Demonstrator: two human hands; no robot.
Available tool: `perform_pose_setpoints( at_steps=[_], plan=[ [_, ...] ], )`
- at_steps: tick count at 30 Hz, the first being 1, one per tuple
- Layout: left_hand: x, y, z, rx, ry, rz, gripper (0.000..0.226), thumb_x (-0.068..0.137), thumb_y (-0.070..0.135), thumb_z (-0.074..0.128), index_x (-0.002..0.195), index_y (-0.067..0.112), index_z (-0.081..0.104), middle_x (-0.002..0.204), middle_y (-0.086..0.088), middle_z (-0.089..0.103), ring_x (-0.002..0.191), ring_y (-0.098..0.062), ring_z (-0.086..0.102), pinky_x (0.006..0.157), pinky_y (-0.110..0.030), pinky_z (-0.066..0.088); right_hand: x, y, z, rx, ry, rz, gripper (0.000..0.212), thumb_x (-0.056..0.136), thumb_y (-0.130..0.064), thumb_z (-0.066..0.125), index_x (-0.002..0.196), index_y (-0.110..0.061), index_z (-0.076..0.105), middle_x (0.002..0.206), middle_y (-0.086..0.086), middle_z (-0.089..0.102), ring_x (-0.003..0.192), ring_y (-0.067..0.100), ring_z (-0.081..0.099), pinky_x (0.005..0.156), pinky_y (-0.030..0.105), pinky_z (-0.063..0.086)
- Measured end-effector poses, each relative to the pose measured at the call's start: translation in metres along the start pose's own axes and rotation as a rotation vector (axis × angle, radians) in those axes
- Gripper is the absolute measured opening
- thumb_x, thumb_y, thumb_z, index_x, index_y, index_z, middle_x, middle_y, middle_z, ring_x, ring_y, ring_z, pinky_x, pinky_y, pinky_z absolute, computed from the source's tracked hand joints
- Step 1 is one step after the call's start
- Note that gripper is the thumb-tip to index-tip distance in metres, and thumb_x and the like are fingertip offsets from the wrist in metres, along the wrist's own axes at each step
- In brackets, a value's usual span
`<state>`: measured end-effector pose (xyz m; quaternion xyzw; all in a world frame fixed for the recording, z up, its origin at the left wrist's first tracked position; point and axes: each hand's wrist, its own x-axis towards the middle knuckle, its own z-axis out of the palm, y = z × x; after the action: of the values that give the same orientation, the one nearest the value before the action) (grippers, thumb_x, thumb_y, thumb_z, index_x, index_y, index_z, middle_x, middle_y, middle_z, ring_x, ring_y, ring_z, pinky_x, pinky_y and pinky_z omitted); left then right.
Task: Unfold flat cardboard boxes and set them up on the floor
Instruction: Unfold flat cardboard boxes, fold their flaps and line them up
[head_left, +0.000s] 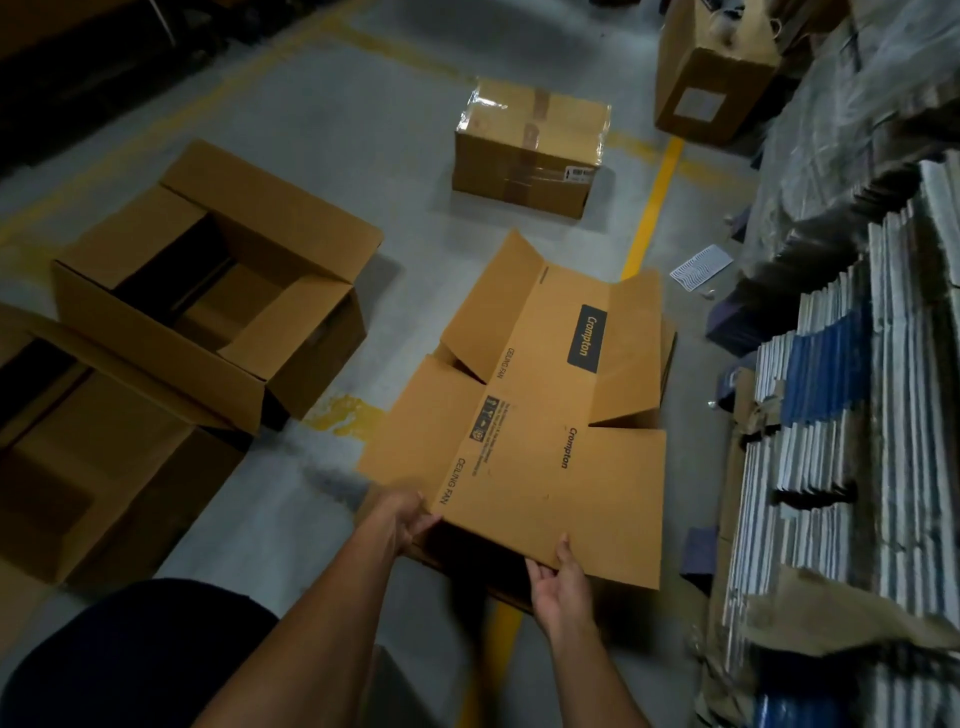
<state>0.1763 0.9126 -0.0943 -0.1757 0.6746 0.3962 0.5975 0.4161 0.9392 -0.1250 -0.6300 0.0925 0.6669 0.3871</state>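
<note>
Head view looked down on a printed cardboard box (540, 415), partly unfolded and held low over the grey floor (322, 114), its flaps splayed outward on both long sides. The left hand (408, 519) gripped the box's near left corner, fingers curled under the edge and thumb on top. The right hand (563, 577) held the near edge further right, thumb pressed on the upper face and fingers tucked beneath the panel. A dark gap showed under that near edge between the two hands, so the box seemed to be opening there, though the dim light made this hard to judge.

Left of the printed box, an open box (218, 291) stood upright on the floor with its top flaps spread. Nearer the camera and left of the printed box sat a second open box (93, 467), touching or just beside the first. Beyond the printed box, well apart, rested a sealed carton (530, 145) wrapped in clear tape. Further beyond and to the right stood a taller carton (711, 78) with a pale label. A yellow floor line (652, 202) ran away from the printed box's far right flap. Right of the printed box, stacked flat packs (852, 441) in white and blue lined the edge, and a small white sheet (701, 266) lay on the floor near them.
</note>
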Motion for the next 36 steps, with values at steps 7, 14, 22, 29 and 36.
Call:
perform_pose_setpoints(
  at_steps=[7, 14, 22, 29, 36],
  plan=[
    [0.012, -0.017, -0.015, 0.073, 0.001, -0.055, 0.028, 0.111, 0.002, 0.036, 0.102, 0.003, 0.062, 0.058, -0.005, 0.070, 0.067, -0.019, 0.065, 0.045, -0.026, 0.056, 0.008, 0.028, -0.041, -0.225, 0.153, 0.144, 0.057, 0.113, -0.028, 0.043, 0.163, -0.005, 0.027, 0.158, 0.028, 0.043, 0.145, 0.042, 0.046, 0.121, 0.047, 0.038],
    [0.003, -0.005, -0.012, 0.123, -0.036, 0.037, 0.039, 0.110, -0.001, 0.041, 0.148, -0.005, 0.044, 0.147, -0.019, 0.052, 0.133, -0.033, 0.055, 0.100, -0.042, 0.050, 0.013, 0.024, -0.028, -0.382, 0.100, -0.023, 0.052, 0.113, -0.008, 0.043, 0.163, -0.006, 0.027, 0.159, 0.026, 0.042, 0.144, 0.043, 0.046, 0.122, 0.050, 0.037],
    [-0.009, 0.001, -0.015, 0.079, -0.092, 0.091, 0.039, 0.110, 0.002, 0.044, 0.148, 0.000, 0.047, 0.127, -0.016, 0.061, 0.118, -0.028, 0.065, 0.095, -0.038, 0.055, 0.005, 0.027, 0.020, -0.624, -0.091, -0.129, 0.036, 0.106, -0.005, 0.057, 0.142, -0.004, 0.055, 0.137, 0.020, 0.064, 0.117, 0.031, 0.066, 0.110, 0.043, 0.051],
    [-0.039, 0.046, -0.039, 0.060, -0.056, 0.267, 0.028, 0.108, -0.005, 0.041, 0.122, 0.007, 0.062, 0.131, -0.014, 0.063, 0.103, -0.025, 0.071, 0.078, -0.032, 0.061, -0.032, 0.051, 0.103, -0.849, -0.276, -0.370, 0.016, 0.101, -0.009, 0.066, 0.113, -0.017, 0.071, 0.109, 0.007, 0.078, 0.099, 0.023, 0.076, 0.090, 0.038, 0.063],
    [-0.073, 0.103, -0.135, -0.017, 0.035, 0.458, 0.016, 0.108, 0.005, 0.053, 0.118, 0.007, 0.066, 0.127, -0.016, 0.068, 0.114, -0.031, 0.069, 0.097, -0.040, 0.058, -0.106, 0.122, 0.212, -0.972, -0.577, -0.533, 0.021, 0.103, -0.007, 0.056, 0.099, -0.022, 0.070, 0.098, 0.006, 0.078, 0.094, 0.028, 0.076, 0.078, 0.035, 0.062]
  ],
)
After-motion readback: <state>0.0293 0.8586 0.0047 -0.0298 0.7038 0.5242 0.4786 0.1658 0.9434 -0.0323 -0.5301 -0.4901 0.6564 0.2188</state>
